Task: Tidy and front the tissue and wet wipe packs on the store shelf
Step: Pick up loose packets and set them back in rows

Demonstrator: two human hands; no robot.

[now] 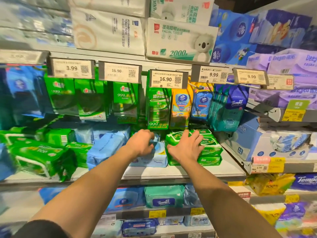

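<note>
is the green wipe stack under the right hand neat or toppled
Neat. The green wipe packs lie flat, stacked squarely on the shelf, with the right hand spread open on top. How deep the stack runs is hidden.

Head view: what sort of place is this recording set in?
Most likely a supermarket or shop aisle for paper goods. Price tags hang along the shelf edge, wet wipe packs lie stacked on it, and facial tissue bundles fill the tier above.

green wipe packs (210, 148), lt blue pack (158, 158), yellow tags (157, 213)
</note>
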